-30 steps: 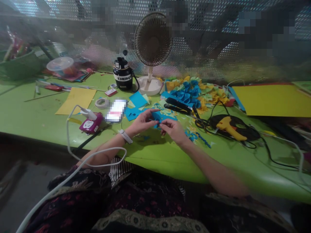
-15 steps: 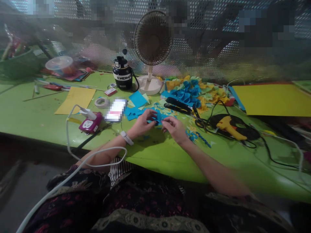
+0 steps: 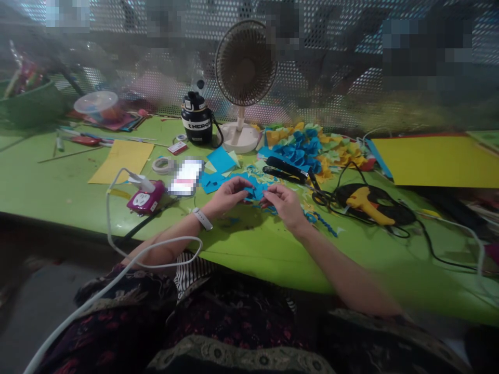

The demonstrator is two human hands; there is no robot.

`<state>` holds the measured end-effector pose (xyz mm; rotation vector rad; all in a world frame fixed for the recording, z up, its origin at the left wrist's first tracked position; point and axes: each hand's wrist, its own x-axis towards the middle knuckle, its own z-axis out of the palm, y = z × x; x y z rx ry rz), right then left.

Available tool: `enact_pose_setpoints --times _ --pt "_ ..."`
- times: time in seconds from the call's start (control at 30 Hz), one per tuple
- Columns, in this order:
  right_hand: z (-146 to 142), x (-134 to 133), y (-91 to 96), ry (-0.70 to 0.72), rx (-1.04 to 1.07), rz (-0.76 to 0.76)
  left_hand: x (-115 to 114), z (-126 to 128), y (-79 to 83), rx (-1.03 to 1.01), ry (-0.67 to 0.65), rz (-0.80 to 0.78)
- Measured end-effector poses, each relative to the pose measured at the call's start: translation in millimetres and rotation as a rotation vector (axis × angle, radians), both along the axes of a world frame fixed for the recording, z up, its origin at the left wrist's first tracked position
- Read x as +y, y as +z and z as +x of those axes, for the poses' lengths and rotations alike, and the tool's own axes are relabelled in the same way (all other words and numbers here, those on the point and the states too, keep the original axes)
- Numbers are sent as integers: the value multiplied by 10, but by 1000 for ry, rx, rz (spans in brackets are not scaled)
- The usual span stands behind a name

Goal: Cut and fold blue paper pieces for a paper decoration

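Both my hands meet over the middle of the green table (image 3: 58, 192). My left hand (image 3: 228, 195) and my right hand (image 3: 284, 205) each pinch a small piece of blue paper (image 3: 256, 191) held between them, fingers closed on its edges. A white band sits on my left wrist. Blue and yellow paper scraps (image 3: 268, 179) lie on the table just behind the hands. A short blue curled strip (image 3: 322, 223) lies right of my right hand.
A yellow glue gun (image 3: 368, 202) with black cables lies at the right, a black stapler-like tool (image 3: 284, 169) behind the hands. A pile of folded paper pieces (image 3: 307, 145), a desk fan (image 3: 244, 78), a black bottle (image 3: 196, 122), tape roll (image 3: 163, 164), a pink power socket (image 3: 146, 200) and yellow sheets (image 3: 436, 158) surround them.
Both hands shifted slightly away from me and turned the blue paper piece between the fingers. Everything else on the table stayed where it was.
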<state>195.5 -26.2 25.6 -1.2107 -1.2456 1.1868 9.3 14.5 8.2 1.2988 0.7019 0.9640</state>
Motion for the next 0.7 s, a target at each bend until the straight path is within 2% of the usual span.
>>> enact_pose_setpoints --times 0.33,0.57,0.7 --pt "19 -6 14 9 26 34 4 -6 42 -183 -79 -264" --pt "34 19 -29 5 -20 41 16 -11 44 -192 -74 -292" --pt "20 12 -31 -50 -23 87 10 -11 47 -186 -82 -284"
